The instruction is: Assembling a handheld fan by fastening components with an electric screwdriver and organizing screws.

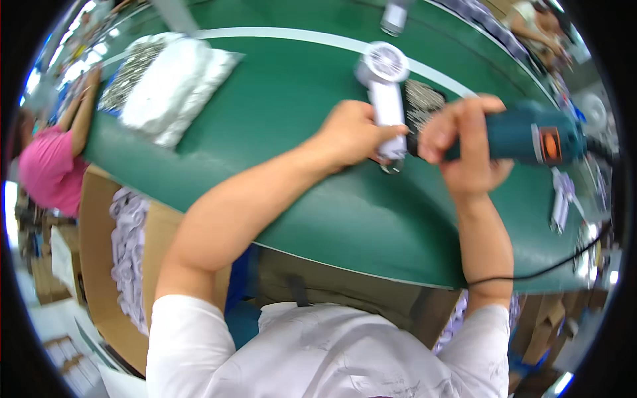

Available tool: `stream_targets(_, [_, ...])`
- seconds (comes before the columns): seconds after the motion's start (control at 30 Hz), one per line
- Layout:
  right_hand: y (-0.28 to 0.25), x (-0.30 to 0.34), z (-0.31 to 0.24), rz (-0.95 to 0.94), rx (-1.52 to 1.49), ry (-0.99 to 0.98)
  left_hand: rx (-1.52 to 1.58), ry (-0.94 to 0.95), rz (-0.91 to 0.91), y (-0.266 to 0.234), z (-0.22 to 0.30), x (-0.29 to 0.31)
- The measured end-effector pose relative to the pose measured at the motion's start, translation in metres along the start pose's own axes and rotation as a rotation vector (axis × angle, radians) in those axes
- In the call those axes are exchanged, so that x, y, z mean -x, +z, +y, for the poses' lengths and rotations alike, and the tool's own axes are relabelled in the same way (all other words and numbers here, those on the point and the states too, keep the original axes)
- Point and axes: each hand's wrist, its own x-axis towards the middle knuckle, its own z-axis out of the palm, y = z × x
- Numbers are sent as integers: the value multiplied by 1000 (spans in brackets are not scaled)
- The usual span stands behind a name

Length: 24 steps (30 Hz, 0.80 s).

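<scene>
My left hand (353,134) is closed around the handle of a small white handheld fan (388,99), whose round grille points away from me. A metal ring hangs at the handle's lower end. My right hand (468,142) grips a dark teal electric screwdriver (534,136) lying level, its black nose aimed left at the fan's handle. The nose is at or very near the handle; blur hides whether they touch. Just behind, a dark tray (415,99) holds a pile of small metal screws.
White plastic bags (176,86) lie beside a heap of small metal parts (136,69). Another fan (395,16) stands at the far side, one more (563,199) at right. A cardboard box (99,265) holds pale purple parts. A black cord (551,268) crosses my right forearm. Other people sit nearby.
</scene>
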Motion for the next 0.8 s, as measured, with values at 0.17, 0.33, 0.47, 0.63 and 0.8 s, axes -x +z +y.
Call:
stream_targets(0.17, [1, 6, 7, -118, -71, -86, -12, -8, 36, 5, 3, 6])
stream_targets(0.33, [3, 8, 8, -153, -36, -80, -100, 3, 82, 3, 2, 7])
stream_targets(0.47, [1, 5, 11, -128, -35, -103, -102, 18, 116, 5, 3, 2])
stream_targets(0.63, [0, 3, 16, -75, -94, -77, -60, 24, 112, 4, 2, 2])
stream_targets(0.8, [-5, 11, 15, 32, -79, 23, -75, 83, 95, 8, -2, 7])
